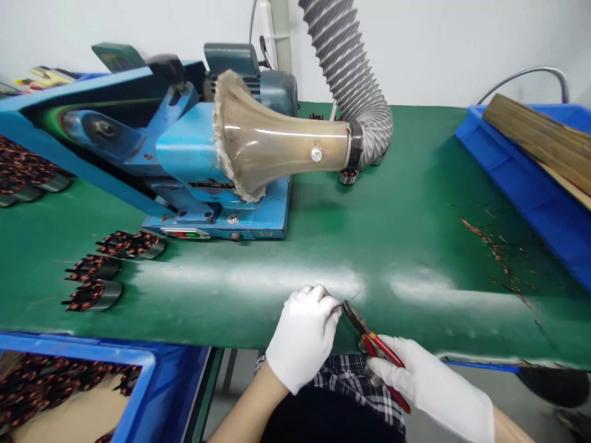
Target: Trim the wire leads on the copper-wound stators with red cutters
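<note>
My left hand (305, 335), in a white glove, is closed just above the front edge of the green bench. Its curled fingers hide nearly all of what they hold; only a small dark bit shows at the fingertips. My right hand (406, 372), also gloved, grips red-handled cutting pliers (385, 351). The pliers' jaws meet the left fingertips, and a thin wire sticks out beside them. To the left on the bench stand several motor stators (104, 294) with copper windings, black insulators and grey metal rings.
A blue belt grinder (184, 144) with a clear plastic hood (286, 141) and grey duct hose (353, 67) stands behind. Copper wire scraps (498, 252) lie right, near a blue bin (521, 184) holding boards. Another blue bin (152, 363) with stators stands lower left.
</note>
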The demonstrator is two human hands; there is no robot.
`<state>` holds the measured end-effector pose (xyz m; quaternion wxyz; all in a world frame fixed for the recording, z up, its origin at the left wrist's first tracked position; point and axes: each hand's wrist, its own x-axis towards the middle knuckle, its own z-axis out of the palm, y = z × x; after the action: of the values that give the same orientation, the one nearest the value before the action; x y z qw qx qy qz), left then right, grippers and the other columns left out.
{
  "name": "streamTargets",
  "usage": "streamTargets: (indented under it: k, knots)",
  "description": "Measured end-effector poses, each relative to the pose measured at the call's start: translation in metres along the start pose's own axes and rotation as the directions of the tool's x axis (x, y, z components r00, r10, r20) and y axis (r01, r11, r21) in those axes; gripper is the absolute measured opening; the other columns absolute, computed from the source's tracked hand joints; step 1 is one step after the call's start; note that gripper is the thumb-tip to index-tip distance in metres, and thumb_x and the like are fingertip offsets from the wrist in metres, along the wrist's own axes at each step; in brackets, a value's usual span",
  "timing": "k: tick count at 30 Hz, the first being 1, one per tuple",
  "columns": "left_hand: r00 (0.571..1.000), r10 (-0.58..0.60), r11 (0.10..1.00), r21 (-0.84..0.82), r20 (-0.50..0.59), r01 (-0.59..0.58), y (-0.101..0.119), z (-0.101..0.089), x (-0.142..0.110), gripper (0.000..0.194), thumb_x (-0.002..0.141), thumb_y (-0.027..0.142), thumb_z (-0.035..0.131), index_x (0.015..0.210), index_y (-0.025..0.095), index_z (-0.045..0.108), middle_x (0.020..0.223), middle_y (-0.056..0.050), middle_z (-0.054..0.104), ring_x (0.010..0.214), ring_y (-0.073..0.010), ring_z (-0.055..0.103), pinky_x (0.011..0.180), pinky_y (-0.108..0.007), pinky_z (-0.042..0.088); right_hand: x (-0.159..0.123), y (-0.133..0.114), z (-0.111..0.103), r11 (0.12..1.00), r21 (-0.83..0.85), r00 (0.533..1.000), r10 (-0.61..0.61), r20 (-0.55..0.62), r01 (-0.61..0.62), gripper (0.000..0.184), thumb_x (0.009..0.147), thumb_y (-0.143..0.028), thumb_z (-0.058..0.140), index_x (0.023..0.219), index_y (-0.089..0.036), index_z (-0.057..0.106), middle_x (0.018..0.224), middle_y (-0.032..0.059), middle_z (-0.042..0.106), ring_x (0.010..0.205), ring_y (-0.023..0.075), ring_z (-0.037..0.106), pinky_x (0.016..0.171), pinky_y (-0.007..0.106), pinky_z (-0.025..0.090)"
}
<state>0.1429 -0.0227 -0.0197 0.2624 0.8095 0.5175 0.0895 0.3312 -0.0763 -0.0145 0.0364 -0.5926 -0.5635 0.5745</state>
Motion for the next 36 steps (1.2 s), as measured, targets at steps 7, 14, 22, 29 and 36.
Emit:
streamTargets:
  k: [7, 14, 22, 29, 36]
  knots:
    - [1.000, 0.024, 1.000, -0.009, 0.015, -0.024, -0.001, -0.003, 0.001, 0.020, 0.088, 0.023, 0.039, 0.083, 0.022, 0.058, 0.086, -0.002, 0.053, 0.083, -0.0191, 0.049, 0.072, -0.032, 0.039, 0.003, -0.013, 0.010, 0.999, 0.006, 0.993, 0.045, -0.106, -0.045, 0.025, 0.081, -0.040, 0.042, 0.074, -0.019, 0.052, 0.072, 0.0047, 0.059, 0.068, 0.0210, 0.052, 0.061, 0.030, 0.041]
    - [0.998, 0.059, 0.998, 0.009, 0.038, -0.059, -0.002, -0.003, 0.000, 0.021, 0.089, 0.027, 0.039, 0.084, 0.024, 0.059, 0.086, -0.002, 0.054, 0.083, -0.0188, 0.050, 0.072, -0.031, 0.039, 0.007, -0.009, 0.016, 0.863, 0.506, 0.976, 0.113, -0.186, -0.004, 0.032, 0.072, -0.050, 0.055, 0.072, -0.018, 0.051, 0.062, -0.0009, 0.052, 0.061, 0.0171, 0.051, 0.060, 0.028, 0.043]
    - [0.937, -0.014, 0.992, 0.110, -0.350, 0.056, -0.039, -0.027, -0.010, 0.021, 0.086, 0.030, 0.045, 0.102, 0.022, 0.056, 0.100, -0.006, 0.058, 0.089, -0.0224, 0.054, 0.078, -0.035, 0.041, 0.027, -0.019, 0.030, 0.185, 0.983, 0.976, -0.211, 0.049, -0.010, 0.028, 0.069, -0.033, 0.068, 0.087, -0.015, 0.056, 0.087, 0.0075, 0.061, 0.080, 0.0206, 0.061, 0.076, 0.037, 0.046]
    - [0.957, -0.255, 0.942, 0.187, -0.135, 0.278, -0.066, -0.042, -0.033, 0.020, 0.083, 0.035, 0.048, 0.097, 0.027, 0.060, 0.082, -0.002, 0.069, 0.071, -0.0228, 0.065, 0.064, -0.030, 0.046, 0.070, 0.015, -0.079, 0.651, 0.570, 0.718, 0.053, -0.693, 0.501, 0.034, 0.070, -0.049, 0.051, 0.088, -0.020, 0.052, 0.108, 0.0116, 0.058, 0.107, 0.0256, 0.053, 0.088, 0.044, 0.044]
    - [0.986, 0.020, 0.999, 0.040, -0.164, -0.013, -0.033, -0.015, 0.054, 0.058, 0.076, 0.030, 0.056, 0.129, 0.017, 0.036, 0.123, -0.012, 0.054, 0.111, -0.0245, 0.052, 0.091, -0.036, 0.040, 0.057, 0.036, -0.152, 0.951, 0.181, 0.443, 0.053, -0.895, 0.251, 0.034, 0.069, -0.055, 0.050, 0.077, -0.022, 0.050, 0.069, 0.0059, 0.058, 0.066, 0.0259, 0.059, 0.064, 0.042, 0.046]
